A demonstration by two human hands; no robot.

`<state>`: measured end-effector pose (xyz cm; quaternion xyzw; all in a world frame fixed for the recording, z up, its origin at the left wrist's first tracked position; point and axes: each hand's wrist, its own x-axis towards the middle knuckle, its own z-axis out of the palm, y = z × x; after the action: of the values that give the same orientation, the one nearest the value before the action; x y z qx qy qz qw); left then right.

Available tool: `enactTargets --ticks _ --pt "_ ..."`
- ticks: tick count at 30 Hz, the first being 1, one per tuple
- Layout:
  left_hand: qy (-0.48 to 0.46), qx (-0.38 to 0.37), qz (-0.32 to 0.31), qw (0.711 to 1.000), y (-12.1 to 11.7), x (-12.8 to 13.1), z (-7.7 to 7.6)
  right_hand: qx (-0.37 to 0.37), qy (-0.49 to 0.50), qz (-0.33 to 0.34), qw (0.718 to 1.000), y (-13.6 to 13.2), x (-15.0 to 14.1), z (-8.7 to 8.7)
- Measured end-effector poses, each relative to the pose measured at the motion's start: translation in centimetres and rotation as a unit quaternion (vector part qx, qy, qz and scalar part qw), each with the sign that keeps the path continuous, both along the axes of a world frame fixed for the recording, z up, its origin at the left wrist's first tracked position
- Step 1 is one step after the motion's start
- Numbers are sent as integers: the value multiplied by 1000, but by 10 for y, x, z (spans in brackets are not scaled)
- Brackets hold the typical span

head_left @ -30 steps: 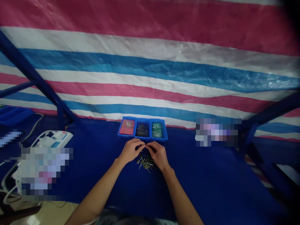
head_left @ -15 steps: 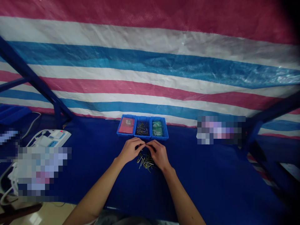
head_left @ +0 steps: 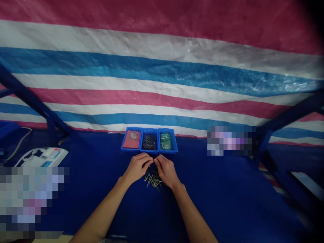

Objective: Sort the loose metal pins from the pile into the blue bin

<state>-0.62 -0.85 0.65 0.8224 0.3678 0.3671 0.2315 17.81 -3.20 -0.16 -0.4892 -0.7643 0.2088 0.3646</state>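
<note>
The middle blue bin [head_left: 150, 152] holds slender pieces [head_left: 150, 141] (dark, heaped loosely).

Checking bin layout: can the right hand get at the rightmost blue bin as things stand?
Probably yes: the right hand is just short of the rightmost blue bin, with nothing visible between them.

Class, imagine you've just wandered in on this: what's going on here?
A person is working with both bare hands at a blue table. The left hand and right hand almost meet at the fingertips, by a loose pile of thin sticks; whether they hold one is too small to tell. Beyond the hands stand three bins in a row: the left bin has something red, the middle bin dark slim pieces, the right bin green and pale pieces.
</note>
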Motion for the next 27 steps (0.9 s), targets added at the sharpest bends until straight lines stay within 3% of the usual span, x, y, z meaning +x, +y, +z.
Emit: enactTargets --ticks 13,27 --pt "-5 -25 24 999 2 -1 2 23 101 -15 995 2 2 1" --pt "-11 -33 25 999 3 -1 0 32 69 -20 997 3 3 -1"
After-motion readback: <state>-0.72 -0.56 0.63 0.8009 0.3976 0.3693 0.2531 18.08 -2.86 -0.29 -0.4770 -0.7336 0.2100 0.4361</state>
